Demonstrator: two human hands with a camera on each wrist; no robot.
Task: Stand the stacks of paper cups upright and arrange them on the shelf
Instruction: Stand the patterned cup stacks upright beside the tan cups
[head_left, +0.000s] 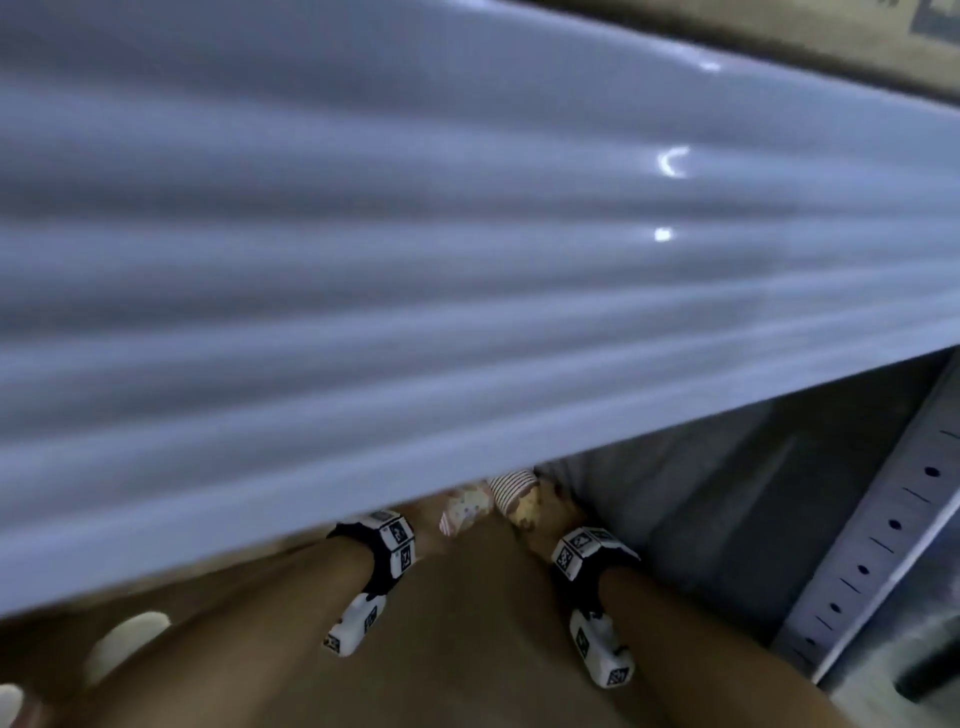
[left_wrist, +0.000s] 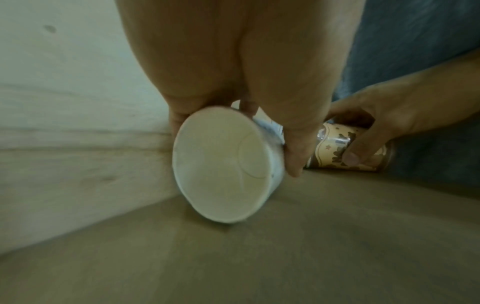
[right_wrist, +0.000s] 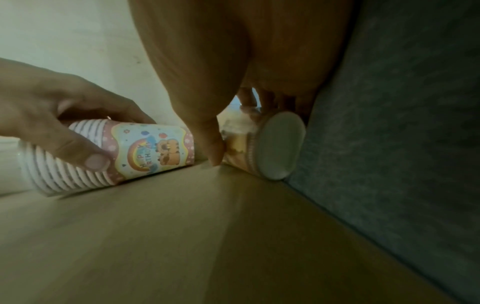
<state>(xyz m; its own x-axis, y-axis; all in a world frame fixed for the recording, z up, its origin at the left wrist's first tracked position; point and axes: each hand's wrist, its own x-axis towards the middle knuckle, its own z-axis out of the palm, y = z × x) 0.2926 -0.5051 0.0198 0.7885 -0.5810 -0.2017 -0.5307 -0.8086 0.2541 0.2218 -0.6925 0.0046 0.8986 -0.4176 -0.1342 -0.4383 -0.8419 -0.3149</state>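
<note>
Left hand (right_wrist: 64, 127) clamped round pink rainbow-print paper cup stack (right_wrist: 124, 152); right hand (left_wrist: 384, 123) round brown-banded paper cup stack (left_wrist: 345, 150). Both lay sideways on wooden shelf (right_wrist: 182, 236). Risk: stacks telescoping apart when tipped upright.

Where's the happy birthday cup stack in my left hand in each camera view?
Head: birthday stack low centre, under the upper shelf.
Left wrist: stack at centre, open mouth toward camera.
Right wrist: stack at left, lying on its side.
Shared landmark: brown stack in the right hand.
</note>
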